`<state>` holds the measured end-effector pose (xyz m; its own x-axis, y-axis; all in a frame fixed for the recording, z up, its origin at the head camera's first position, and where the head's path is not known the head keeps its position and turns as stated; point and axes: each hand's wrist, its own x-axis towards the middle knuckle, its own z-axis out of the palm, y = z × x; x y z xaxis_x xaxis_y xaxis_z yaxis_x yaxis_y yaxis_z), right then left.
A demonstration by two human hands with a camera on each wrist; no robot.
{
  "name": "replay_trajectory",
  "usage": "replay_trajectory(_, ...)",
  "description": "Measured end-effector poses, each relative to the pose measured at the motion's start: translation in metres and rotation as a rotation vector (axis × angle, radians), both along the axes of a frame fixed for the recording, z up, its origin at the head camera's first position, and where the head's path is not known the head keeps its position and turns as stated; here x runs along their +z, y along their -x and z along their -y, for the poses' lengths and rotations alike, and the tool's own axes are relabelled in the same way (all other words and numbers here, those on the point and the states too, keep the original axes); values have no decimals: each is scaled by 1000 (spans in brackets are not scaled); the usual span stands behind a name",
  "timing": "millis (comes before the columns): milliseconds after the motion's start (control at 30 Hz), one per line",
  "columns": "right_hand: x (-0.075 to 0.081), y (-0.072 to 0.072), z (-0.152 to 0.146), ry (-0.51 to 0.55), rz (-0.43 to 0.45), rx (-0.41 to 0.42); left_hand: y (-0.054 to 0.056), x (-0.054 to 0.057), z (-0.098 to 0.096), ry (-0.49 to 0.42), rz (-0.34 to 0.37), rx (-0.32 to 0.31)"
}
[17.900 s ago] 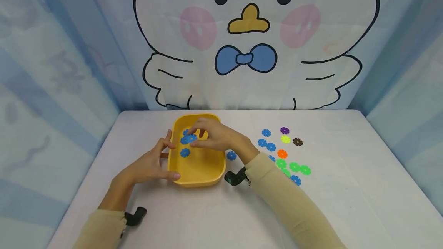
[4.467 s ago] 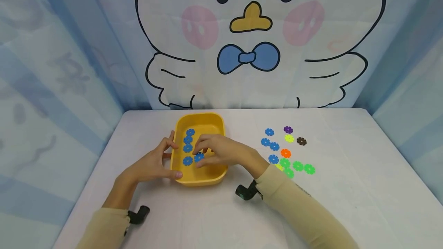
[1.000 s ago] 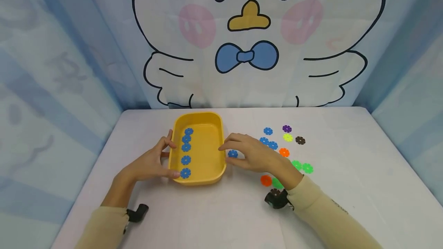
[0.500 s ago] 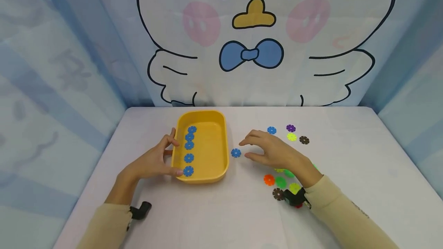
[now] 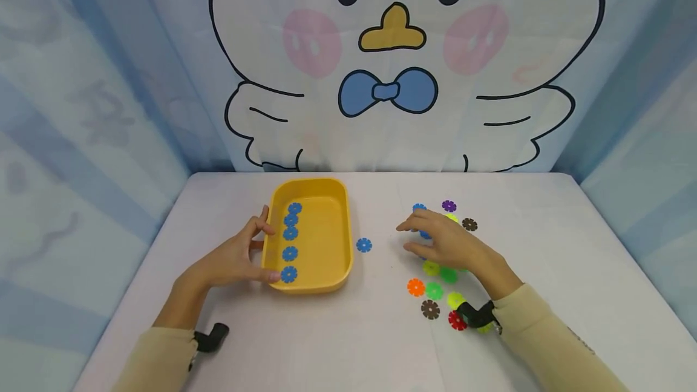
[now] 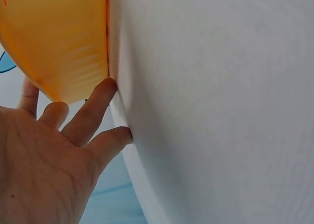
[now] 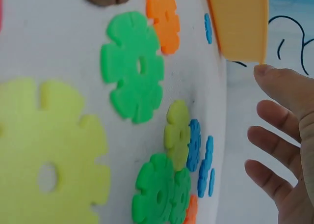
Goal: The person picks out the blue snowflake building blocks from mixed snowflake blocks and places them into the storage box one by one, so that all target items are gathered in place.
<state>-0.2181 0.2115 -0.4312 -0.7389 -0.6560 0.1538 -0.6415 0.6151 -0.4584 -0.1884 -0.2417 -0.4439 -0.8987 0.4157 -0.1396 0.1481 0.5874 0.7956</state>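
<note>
A yellow tray (image 5: 323, 247) lies on the table with several blue flower-shaped plastic discs (image 5: 290, 253) in a column along its left side. My left hand (image 5: 236, 259) rests against the tray's left wall, its thumb at the front-left rim; in the left wrist view the fingers (image 6: 81, 126) spread loosely beside the tray. One blue disc (image 5: 363, 245) is on the table just right of the tray. My right hand (image 5: 454, 247) hovers over the scattered discs, partly hiding blue ones; in the right wrist view its fingers (image 7: 277, 153) are apart and hold nothing.
Loose discs lie on the table's right half: purple (image 5: 449, 205), brown (image 5: 469, 224), orange (image 5: 416, 287), green (image 5: 434, 291), red (image 5: 457, 320) and yellow (image 5: 431, 268). A cartoon-printed curtain (image 5: 392, 138) stands behind the table.
The blue discs in the tray went from a cluster to a spaced column, with one more added. My right hand left the tray and moved right, over the loose discs. The left hand stayed.
</note>
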Motion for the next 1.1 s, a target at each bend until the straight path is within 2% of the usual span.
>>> replay_trajectory(167, -7, -2, -11, -17, -19, -37, -1, -2, 1, -2, -2, -2)
replay_trajectory(533, -18, -4, -29, -94, 55, -125, -6, -4, 3, 12, -5, 10)
replay_trajectory(833, -25, -3, -38, -98, 40, -146, -1, 1, 0, 25, 18, 19)
replay_trajectory(1100, -24, -3, -37, -111, 44, -151, 1, 1, 1, 21, 12, 12)
